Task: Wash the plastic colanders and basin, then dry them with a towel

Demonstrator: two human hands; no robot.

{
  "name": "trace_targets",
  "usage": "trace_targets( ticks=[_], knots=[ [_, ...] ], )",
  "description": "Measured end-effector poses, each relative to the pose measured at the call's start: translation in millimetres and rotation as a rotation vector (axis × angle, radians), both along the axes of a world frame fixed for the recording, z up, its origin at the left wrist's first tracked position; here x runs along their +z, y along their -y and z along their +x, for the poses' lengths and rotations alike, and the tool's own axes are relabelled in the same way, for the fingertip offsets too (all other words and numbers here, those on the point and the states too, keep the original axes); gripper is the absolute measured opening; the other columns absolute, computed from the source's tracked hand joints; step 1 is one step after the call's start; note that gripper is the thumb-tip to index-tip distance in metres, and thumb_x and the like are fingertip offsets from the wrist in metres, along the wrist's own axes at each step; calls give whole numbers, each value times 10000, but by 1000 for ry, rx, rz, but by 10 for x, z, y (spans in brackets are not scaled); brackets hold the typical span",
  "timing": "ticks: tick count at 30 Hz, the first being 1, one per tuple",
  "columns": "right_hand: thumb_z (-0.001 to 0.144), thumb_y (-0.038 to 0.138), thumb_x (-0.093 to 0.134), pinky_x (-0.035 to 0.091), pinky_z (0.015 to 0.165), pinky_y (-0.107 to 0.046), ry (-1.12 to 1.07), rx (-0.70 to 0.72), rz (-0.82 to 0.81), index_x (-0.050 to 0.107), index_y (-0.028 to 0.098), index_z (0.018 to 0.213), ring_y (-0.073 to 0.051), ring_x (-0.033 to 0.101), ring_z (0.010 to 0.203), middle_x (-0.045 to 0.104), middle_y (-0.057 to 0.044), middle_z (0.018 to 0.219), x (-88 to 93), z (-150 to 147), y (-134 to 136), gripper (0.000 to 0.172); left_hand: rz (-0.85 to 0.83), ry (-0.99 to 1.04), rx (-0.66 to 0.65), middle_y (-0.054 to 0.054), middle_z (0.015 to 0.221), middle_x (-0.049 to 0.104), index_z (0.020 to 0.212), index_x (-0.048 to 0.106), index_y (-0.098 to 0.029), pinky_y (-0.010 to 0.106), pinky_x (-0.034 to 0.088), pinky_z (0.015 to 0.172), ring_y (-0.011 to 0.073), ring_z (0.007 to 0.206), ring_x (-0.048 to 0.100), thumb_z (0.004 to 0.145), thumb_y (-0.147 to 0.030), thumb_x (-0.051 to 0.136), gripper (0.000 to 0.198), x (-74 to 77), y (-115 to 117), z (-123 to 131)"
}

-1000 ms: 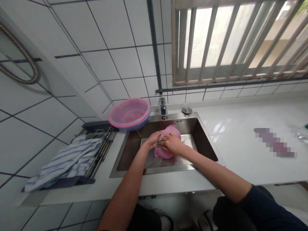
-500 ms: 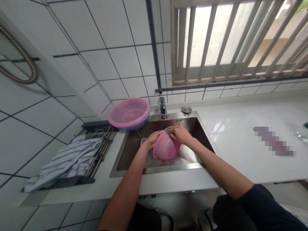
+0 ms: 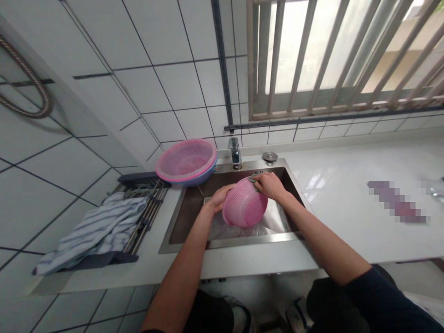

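A small pink plastic strainer basket [image 3: 243, 206] is held over the steel sink [image 3: 187, 229], its rounded underside turned toward me. My left hand [image 3: 218, 198] grips its left rim. My right hand [image 3: 269, 185] is closed on a green scrubbing pad [image 3: 253, 179] and presses it against the basket's far upper edge. Both forearms reach in from below.
A larger pink colander nested in a blue bowl [image 3: 186, 162] sits at the sink's back left corner. The tap [image 3: 235, 153] and a round drain plug [image 3: 269, 157] stand behind the sink. A striped cloth [image 3: 93, 233] lies on a rack at left. White counter [image 3: 347, 194] stretches right.
The basket has been turned so its underside faces me and has shifted slightly right. My right hand with the pad moved from the basket's middle up to its far edge.
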State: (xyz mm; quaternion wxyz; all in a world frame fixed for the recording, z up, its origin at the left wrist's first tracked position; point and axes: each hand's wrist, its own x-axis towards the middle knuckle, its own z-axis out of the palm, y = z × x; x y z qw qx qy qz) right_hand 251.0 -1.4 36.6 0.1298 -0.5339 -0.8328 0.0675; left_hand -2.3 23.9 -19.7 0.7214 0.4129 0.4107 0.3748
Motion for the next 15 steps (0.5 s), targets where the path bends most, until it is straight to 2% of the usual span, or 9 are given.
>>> trace_targets(
  ticks=[2,4,11,15],
  knots=[
    [1065,232,490,472,1065,-339,-16,-17,0,732,227,1415,-255,708,1201,779,-114,1322,-16,74,-34,426,3,-16,14,81,943,816,976,843,-125,307,516,816,185,802,676,806,-334,863,269,-10,-8,-5],
    [1052,218,507,472,1066,-340,-39,40,17,735,221,1407,-251,708,1187,778,-112,1323,-46,27,-14,422,20,-45,45,74,923,813,954,845,-132,304,509,807,187,797,674,789,-340,873,267,-31,-20,-8],
    [1050,242,576,420,1087,-414,-8,422,120,759,219,1344,-270,677,1170,781,-131,1259,-218,-533,232,348,26,-53,189,53,892,804,858,825,-151,295,516,778,186,793,677,697,-336,909,259,-122,-81,-16],
    [1063,257,574,393,1075,-426,35,442,121,754,228,1347,-272,660,1169,777,-133,1262,-244,-568,268,337,13,-52,194,40,832,786,824,808,-150,281,497,719,173,739,650,696,-328,900,239,-102,-77,-9]
  ],
)
